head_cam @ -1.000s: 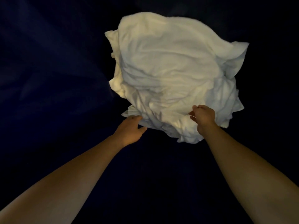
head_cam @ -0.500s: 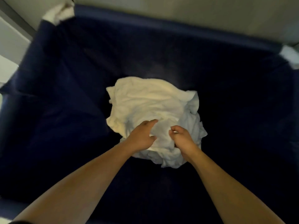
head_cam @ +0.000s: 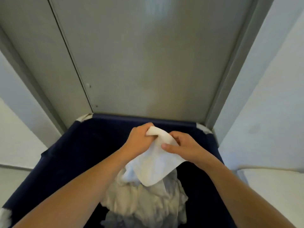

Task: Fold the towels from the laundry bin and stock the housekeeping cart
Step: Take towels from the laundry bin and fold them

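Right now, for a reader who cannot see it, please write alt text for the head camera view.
Two bare hands, left hand and right hand, grip the top edge of a white towel and hold it above a dark blue laundry bin. Below it, a crumpled pile of white towels lies in the bin, which stands against a grey door.

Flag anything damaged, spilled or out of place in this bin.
Nothing stands out. Both the left hand and right hand grip one white towel above the crumpled pile inside the navy laundry bin.

Housekeeping service area, navy canvas laundry bin (head_cam: 69,155), grey metal doors (head_cam: 148,63)
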